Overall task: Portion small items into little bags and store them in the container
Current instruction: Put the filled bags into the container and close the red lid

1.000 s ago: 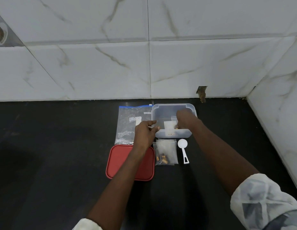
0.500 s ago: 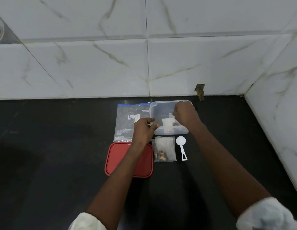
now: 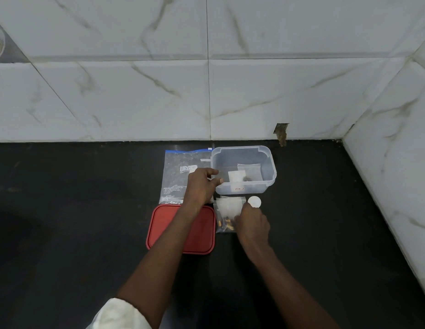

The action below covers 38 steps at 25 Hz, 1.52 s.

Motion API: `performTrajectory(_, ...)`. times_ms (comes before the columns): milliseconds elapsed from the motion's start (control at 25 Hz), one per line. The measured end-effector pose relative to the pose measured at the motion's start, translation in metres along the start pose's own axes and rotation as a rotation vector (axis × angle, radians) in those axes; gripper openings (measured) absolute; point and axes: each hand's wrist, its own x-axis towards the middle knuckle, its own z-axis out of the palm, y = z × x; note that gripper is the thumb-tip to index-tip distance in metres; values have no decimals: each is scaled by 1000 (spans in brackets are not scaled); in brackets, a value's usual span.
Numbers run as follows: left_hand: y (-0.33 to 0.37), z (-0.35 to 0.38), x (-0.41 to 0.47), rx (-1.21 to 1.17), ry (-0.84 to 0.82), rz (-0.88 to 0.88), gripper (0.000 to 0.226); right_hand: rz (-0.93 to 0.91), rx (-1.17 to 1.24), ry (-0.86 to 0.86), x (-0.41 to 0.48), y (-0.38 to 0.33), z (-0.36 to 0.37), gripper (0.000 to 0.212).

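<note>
One hand (image 3: pixel 253 225) now off container (image 3: pixel 269 173)

A clear, lidless container (image 3: pixel 243 170) near the counter's back edge holds small flat bags (image 3: pixel 249 170), while another little bag (image 3: pixel 228 213) of orange-brown pieces lies just in front.

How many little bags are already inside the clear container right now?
2 that I can make out: one little bag toward the back right of the clear container, one nearer the front. Others could be hidden beneath.
</note>
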Motion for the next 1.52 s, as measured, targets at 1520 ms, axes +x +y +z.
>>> performTrajectory(1520, 0, 2, -5, 81, 67, 111, 26, -275, -320, 84, 134, -19, -86, 27)
